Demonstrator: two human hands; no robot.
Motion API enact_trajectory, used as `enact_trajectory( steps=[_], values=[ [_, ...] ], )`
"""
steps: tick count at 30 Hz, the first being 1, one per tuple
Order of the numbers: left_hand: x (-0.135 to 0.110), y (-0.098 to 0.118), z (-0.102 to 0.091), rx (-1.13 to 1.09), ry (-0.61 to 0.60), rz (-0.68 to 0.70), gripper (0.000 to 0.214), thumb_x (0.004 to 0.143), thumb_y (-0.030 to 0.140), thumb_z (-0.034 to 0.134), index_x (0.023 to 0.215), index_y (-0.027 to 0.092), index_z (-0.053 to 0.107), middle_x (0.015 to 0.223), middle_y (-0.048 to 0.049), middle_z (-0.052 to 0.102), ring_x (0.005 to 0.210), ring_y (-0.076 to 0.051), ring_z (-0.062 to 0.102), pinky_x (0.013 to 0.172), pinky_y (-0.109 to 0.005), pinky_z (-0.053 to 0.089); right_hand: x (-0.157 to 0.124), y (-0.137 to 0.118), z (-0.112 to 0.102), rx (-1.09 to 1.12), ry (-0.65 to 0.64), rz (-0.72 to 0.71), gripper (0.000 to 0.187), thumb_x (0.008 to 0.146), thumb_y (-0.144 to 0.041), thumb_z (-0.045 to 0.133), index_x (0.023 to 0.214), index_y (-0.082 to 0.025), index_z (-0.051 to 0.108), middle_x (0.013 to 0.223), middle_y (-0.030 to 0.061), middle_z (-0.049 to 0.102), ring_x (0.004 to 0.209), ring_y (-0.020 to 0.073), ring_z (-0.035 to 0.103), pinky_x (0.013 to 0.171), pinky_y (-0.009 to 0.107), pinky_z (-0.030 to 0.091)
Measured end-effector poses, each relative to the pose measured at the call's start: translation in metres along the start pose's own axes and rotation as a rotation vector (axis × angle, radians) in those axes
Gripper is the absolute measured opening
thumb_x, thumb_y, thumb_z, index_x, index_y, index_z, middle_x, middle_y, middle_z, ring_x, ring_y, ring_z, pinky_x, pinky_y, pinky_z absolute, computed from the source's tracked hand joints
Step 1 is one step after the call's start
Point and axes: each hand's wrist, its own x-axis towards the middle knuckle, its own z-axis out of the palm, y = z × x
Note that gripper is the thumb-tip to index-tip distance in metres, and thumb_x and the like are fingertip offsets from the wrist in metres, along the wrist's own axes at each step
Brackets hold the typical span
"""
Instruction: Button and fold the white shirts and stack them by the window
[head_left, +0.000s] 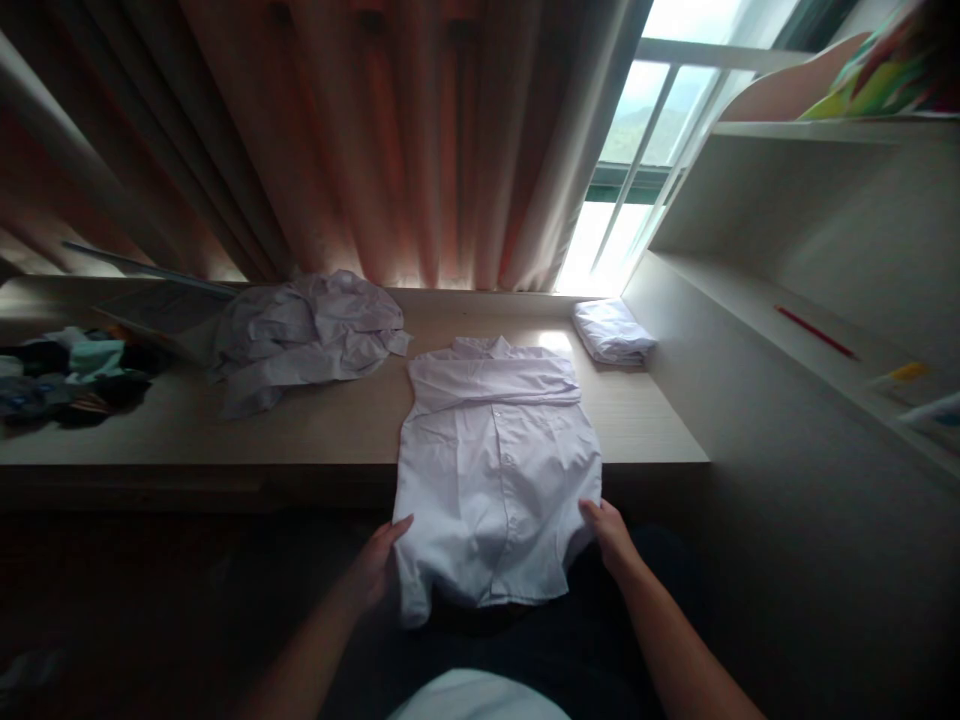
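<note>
A white button-up shirt (472, 480) lies front side up on the desk, collar toward the window. Both sleeves are folded across its chest, and its lower part hangs over the desk's front edge. My left hand (377, 562) grips the shirt's left side near the hem, thumb on top. On the opposite side my right hand (611, 532) pinches the other edge, slightly higher up. The fingers beneath the cloth are hidden on both hands.
A crumpled white shirt (315, 335) lies left on the desk (337, 430), with a pile of small dark and light clothes (82, 370) farther left. A folded white garment (613, 332) sits back right. A shelf unit (750, 380) with a red pencil (816, 332) bounds the right. Curtains (420, 150) hang behind.
</note>
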Motion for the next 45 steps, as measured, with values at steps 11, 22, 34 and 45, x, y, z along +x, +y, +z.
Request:
enact_trajectory(
  steps=[11,22,34,45],
  values=[
    [-0.075,0.023,-0.041,0.036,-0.003,-0.158,0.041,0.078,0.026,0.074,0.114,0.005,0.068,0.103,-0.0181,0.076,0.095,-0.033,0.074,0.084,-0.039,0.058,-0.112,-0.060,-0.040,0.367,-0.279,0.285,0.042,0.066,-0.026,0.086,0.104,-0.018,0.067,0.096,0.0054,0.076,0.082,0.0209,0.071,0.071,0.029,0.056],
    [-0.079,0.009,-0.037,0.519,0.545,0.086,0.055,0.082,0.053,0.064,0.118,0.012,0.064,0.128,-0.0176,0.066,0.125,-0.034,0.059,0.106,-0.046,0.045,-0.114,-0.009,-0.060,-0.112,0.080,0.136,0.046,0.070,-0.067,0.066,0.069,-0.021,0.060,0.061,0.0010,0.063,0.061,0.0192,0.058,0.056,0.029,0.045],
    [-0.105,0.011,-0.049,0.366,0.288,-0.078,0.035,0.061,0.040,0.087,0.080,0.017,0.070,0.076,-0.0103,0.075,0.077,-0.033,0.074,0.068,-0.042,0.059,-0.134,0.005,-0.075,-0.005,-0.019,0.249,0.044,0.057,-0.045,0.078,0.091,-0.024,0.059,0.063,0.0021,0.065,0.054,0.0210,0.062,0.053,0.031,0.046],
    [-0.099,0.002,-0.080,0.520,0.408,0.007,0.049,0.058,0.057,0.082,0.086,0.019,0.067,0.066,-0.0047,0.068,0.067,-0.030,0.069,0.051,-0.034,0.052,-0.158,0.026,-0.084,0.056,-0.148,0.317,0.050,0.059,-0.048,0.080,0.097,-0.024,0.059,0.062,-0.0032,0.061,0.043,0.0109,0.052,0.040,0.021,0.034]
  ],
)
